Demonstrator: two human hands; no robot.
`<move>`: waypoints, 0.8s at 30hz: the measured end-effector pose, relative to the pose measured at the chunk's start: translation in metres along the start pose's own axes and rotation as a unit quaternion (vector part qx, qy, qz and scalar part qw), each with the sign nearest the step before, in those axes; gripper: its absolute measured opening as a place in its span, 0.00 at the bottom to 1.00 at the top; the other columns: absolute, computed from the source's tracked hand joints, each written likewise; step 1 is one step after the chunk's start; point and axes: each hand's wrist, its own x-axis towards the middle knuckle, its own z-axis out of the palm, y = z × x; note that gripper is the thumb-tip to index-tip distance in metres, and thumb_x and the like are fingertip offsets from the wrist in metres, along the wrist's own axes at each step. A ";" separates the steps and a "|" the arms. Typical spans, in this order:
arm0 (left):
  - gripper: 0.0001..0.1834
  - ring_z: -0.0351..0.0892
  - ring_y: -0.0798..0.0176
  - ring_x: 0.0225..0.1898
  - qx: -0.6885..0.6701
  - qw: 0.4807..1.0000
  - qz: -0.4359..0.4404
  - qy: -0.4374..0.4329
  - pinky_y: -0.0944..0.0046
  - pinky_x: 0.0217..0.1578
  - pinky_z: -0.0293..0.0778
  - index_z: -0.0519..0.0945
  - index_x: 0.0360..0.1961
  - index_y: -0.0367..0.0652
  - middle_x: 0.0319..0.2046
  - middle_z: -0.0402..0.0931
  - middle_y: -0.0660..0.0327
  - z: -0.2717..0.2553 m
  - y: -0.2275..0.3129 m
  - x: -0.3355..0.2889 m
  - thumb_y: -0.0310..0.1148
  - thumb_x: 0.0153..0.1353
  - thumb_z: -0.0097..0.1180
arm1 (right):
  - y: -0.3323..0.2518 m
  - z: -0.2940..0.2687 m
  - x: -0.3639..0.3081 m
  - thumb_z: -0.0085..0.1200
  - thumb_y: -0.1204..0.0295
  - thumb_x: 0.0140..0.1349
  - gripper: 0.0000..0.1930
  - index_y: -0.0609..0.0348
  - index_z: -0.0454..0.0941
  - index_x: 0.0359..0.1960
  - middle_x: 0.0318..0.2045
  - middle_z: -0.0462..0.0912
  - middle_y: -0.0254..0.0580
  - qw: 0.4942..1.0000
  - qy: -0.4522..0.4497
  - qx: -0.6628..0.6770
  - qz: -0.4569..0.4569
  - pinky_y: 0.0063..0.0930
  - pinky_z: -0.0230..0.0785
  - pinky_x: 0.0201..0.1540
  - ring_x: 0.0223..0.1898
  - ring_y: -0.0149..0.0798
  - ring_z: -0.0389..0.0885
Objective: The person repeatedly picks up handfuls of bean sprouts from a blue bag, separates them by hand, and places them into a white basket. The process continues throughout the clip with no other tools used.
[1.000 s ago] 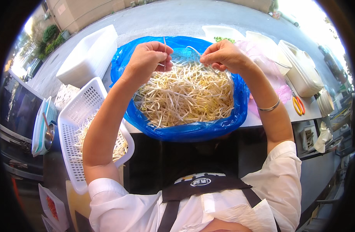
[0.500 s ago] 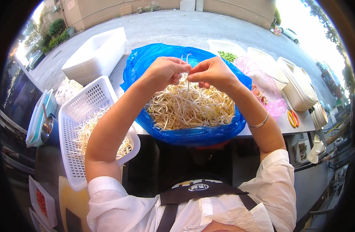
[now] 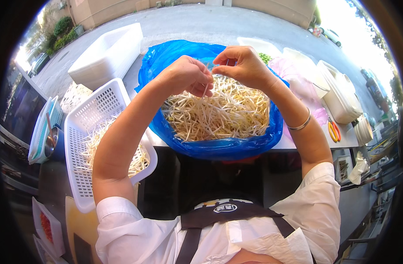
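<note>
A blue plastic bag [image 3: 214,148] lies spread on the table, with a heap of bean sprouts [image 3: 228,112] in it. Over the heap, my left hand [image 3: 189,77] has its fingers curled around a bean sprout [image 3: 205,90], one pale end poking out below. My right hand [image 3: 243,65] hovers a little to the right, apart from the left, thumb and forefinger drawn together; whatever is in that pinch is too fine to make out. A white perforated basket [image 3: 98,103] with more bean sprouts [image 3: 139,162] sits at the left, partly behind my left forearm.
White stacked tubs [image 3: 105,59] stand at the far left. On the right are a pink plastic bag [image 3: 294,81], cream containers [image 3: 340,94] and orange-handled scissors [image 3: 334,131]. A metal pot [image 3: 52,141] is left of the basket; a tray of red pieces [image 3: 47,226] sits lower left.
My hands have come apart; before, they met over one upright sprout. The right has moved up, and the left now has its fingers turned down. The whole view has shifted slightly.
</note>
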 end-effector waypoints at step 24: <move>0.08 0.75 0.51 0.26 0.426 0.875 0.168 0.158 0.59 0.31 0.72 0.78 0.29 0.29 0.23 0.73 0.44 0.007 0.004 -0.007 0.22 0.51 0.48 | -0.001 0.016 0.007 0.64 0.67 0.55 0.13 0.67 0.82 0.33 0.17 0.77 0.35 0.952 0.017 0.248 0.180 0.14 0.62 0.18 0.16 0.22 0.71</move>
